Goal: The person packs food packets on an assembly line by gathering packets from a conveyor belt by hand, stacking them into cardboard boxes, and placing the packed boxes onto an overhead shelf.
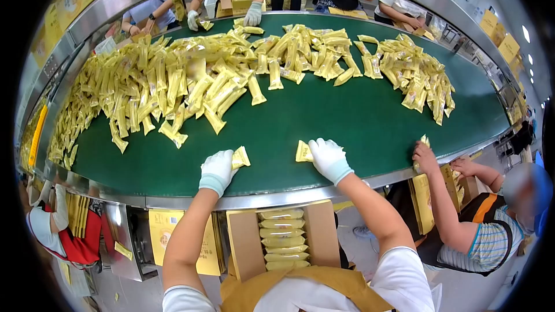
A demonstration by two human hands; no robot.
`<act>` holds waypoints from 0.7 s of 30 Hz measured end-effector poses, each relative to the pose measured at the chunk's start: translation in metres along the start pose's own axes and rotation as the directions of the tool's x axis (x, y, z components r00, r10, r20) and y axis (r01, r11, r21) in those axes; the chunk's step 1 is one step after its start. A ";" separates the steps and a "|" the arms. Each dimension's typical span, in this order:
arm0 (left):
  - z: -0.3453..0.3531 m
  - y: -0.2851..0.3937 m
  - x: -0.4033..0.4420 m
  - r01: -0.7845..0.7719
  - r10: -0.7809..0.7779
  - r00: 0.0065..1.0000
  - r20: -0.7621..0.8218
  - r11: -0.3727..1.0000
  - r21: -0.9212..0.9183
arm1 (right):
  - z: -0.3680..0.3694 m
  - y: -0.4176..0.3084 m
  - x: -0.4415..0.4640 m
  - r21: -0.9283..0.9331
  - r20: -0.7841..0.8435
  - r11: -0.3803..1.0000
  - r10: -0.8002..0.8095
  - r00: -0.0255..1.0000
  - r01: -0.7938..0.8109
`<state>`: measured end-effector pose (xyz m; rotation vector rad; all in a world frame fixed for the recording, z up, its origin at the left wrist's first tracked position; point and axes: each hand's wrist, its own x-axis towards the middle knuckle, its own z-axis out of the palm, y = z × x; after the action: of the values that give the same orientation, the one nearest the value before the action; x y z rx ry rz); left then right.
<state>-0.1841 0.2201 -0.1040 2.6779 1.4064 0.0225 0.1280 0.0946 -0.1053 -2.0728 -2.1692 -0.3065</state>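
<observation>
My left hand [217, 170], in a white glove, is closed on a yellow snack packet [240, 158] that sticks out past the fingers over the green belt. My right hand [330, 160], gloved too, grips another yellow snack packet [303, 151] at its left side. Both hands are just above the near edge of the belt, apart from each other. Below them, close to my body, an open cardboard box [241, 241] holds a column of several yellow packets [282, 233] lying flat and stacked in line.
A big heap of yellow packets [167, 81] covers the far and left parts of the green conveyor belt [260, 133]; a smaller pile [413, 69] lies right. A metal rim [272, 199] edges the belt. Co-workers stand opposite and on both sides; the right one's hand [425, 157] holds a packet.
</observation>
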 end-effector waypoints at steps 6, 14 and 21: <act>0.000 0.023 -0.037 -0.110 0.126 0.977 -0.171 0.989 0.103 | -0.005 -0.027 -0.048 0.117 -0.098 0.990 -0.063 0.993 0.075; 0.000 0.008 -0.049 -0.181 0.182 0.983 -0.015 0.982 0.059 | -0.035 0.001 -0.028 0.143 0.245 0.985 -0.130 0.961 0.096; 0.014 0.010 -0.056 -0.183 0.198 0.963 -0.185 0.979 0.093 | -0.015 -0.003 -0.046 0.104 0.130 0.990 -0.105 0.986 0.092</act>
<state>-0.2069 0.1671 -0.1146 2.9328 1.2117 0.2585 0.1268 0.0460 -0.1017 -1.9915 -2.3181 -0.0694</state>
